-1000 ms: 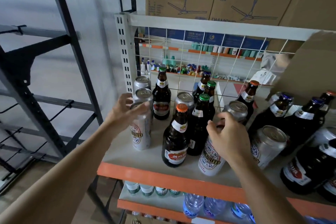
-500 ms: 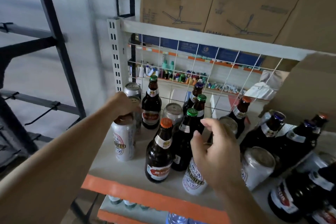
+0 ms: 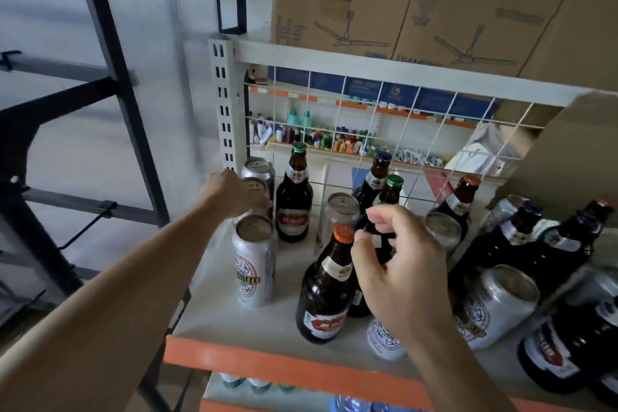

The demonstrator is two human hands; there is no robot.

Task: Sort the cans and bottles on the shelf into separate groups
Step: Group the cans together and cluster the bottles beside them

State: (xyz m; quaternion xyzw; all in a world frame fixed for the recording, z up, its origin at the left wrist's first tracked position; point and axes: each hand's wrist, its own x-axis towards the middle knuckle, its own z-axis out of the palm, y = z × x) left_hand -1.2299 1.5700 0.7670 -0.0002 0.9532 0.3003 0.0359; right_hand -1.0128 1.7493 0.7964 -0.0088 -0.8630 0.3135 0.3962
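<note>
Silver cans and brown beer bottles stand mixed on the white shelf [image 3: 214, 318]. Three cans line up at the left end: a front can [image 3: 254, 261], a middle can [image 3: 257, 186] and a back can [image 3: 259, 167]. My left hand [image 3: 230, 194] grips the middle can from the left. My right hand [image 3: 401, 267] curls over the neck of a dark bottle [image 3: 379, 239] whose cap it hides, just behind the orange-capped bottle [image 3: 326, 291]. A green-capped bottle [image 3: 294, 201] stands beside the can row. Another can [image 3: 381, 339] sits under my right wrist.
More cans [image 3: 495, 304] and dark bottles [image 3: 521, 244] crowd the shelf's right side. A wire grid [image 3: 337, 130] backs the shelf. Cardboard boxes [image 3: 341, 0] sit on the level above. Water bottles show on the lower shelf. A black metal frame [image 3: 110, 84] stands at the left.
My left hand let go of the front can and moved back onto the middle can. My right hand left the front can and rose to the dark bottle's neck.
</note>
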